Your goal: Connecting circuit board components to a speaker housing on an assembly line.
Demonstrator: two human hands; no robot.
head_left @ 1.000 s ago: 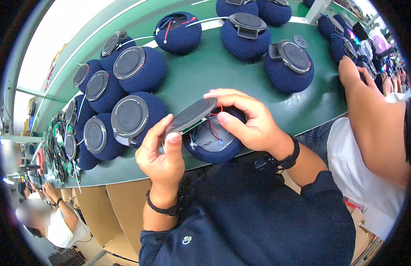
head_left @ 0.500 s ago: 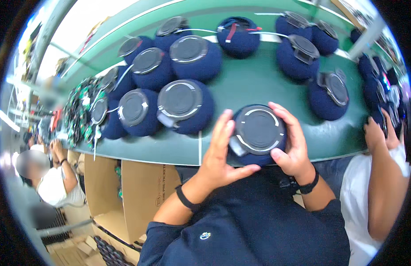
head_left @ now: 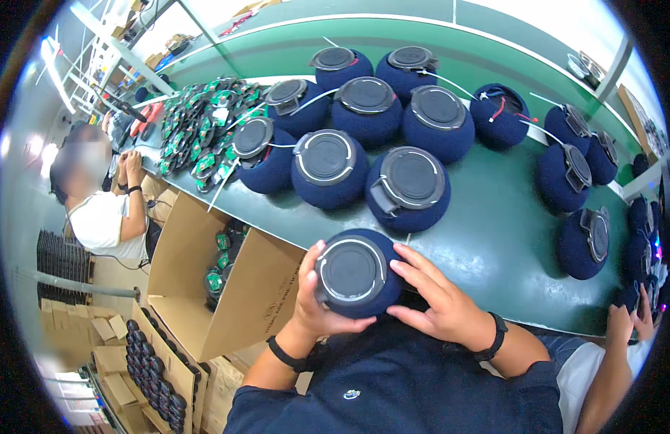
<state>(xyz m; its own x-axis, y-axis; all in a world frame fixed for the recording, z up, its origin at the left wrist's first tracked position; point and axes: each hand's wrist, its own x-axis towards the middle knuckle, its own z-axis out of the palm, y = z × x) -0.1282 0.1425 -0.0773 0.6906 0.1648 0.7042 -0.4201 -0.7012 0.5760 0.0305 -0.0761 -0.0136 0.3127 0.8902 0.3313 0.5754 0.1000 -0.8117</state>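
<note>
Between my two hands is a round navy fabric-covered speaker (head_left: 355,270), its black disc-shaped base tilted up toward me. My left hand (head_left: 317,304) wraps its left side, with the thumb along the lower edge. The fingers and thumb of my right hand (head_left: 437,300) press against its right side. The speaker is at the front edge of the green table (head_left: 487,239), close to my body. Just beyond it stands another navy speaker (head_left: 409,184), base up, with a flap sticking out at its lower left.
More navy speakers (head_left: 330,163) stand base up behind, some with white cables. One opened speaker (head_left: 501,114) shows red wires. Green circuit boards (head_left: 205,130) are heaped at left, above an open cardboard box (head_left: 262,278). Co-workers sit at left (head_left: 107,210) and right (head_left: 602,383).
My view has turned left, bringing more of the circuit boards and box into sight. The speaker has come nearer the table's front edge, still between both hands.
</note>
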